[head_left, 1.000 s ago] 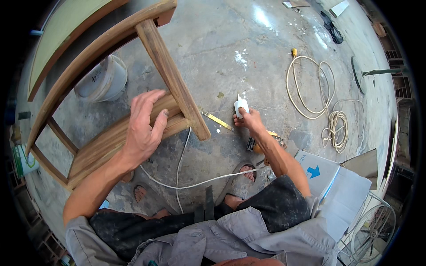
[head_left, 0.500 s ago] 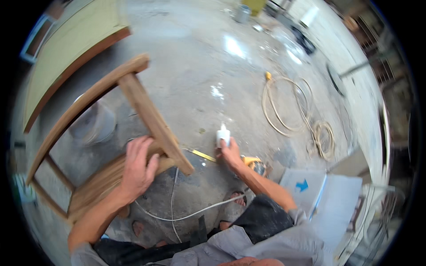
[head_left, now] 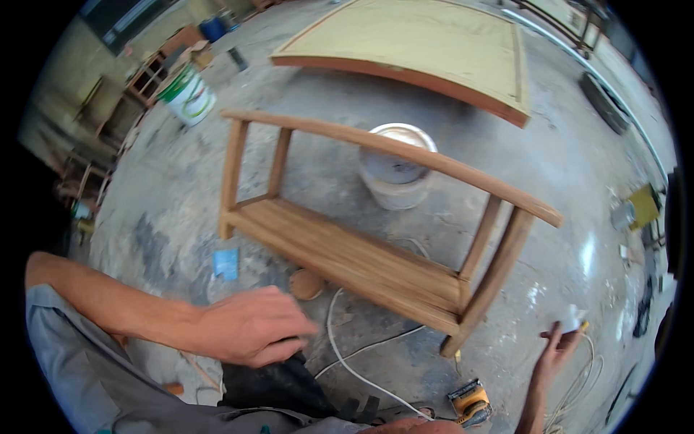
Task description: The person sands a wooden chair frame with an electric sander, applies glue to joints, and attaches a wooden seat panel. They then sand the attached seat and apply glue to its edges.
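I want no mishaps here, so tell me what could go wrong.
The white cable looping across the floor could snag a foot. The white bottle, held only by the right hand, might slip. The yellow sander, lying on the floor near the cable, could get kicked.

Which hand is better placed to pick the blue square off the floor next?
Probably the left hand: nearer the blue square, nothing visible in its grasp. The right hand holds the white bottle.
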A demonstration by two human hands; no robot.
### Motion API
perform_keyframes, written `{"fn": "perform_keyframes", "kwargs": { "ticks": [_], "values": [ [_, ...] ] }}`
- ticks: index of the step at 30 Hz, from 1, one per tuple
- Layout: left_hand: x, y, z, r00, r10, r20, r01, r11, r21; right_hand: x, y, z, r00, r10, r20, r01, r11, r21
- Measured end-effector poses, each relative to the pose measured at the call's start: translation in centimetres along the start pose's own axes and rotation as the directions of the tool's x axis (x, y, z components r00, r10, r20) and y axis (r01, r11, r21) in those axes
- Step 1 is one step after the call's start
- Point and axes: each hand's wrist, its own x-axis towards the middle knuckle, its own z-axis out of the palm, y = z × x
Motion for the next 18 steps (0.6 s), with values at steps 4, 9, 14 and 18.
{"fn": "perform_keyframes", "kwargs": {
  "ticks": [4,9,14,18],
  "values": [
    [-4.6,0.9,-1.3,0.99,0.137,0.027,-0.138,0.989,0.061,3.9,-4.8,4.7,0.999,-0.046,-0.026,0.047,0.998,0.029],
    [-4.1,-2.0,-1.0,0.946,0.324,0.009,-0.322,0.944,-0.076,4.0,-10.4,6.0,0.998,0.032,0.054,-0.029,0.998,-0.061],
    [-5.2,-0.9,-1.4,0.939,0.339,-0.052,-0.343,0.922,-0.181,1.2,-13.3,5.1,0.957,0.154,0.245,-0.131,0.986,-0.107],
    [-7.6,0.5,-0.5,0.966,0.175,-0.191,-0.211,0.959,-0.188,-3.5,-21.5,7.0,0.85,0.36,0.385,-0.356,0.931,-0.084]
  ]
}}
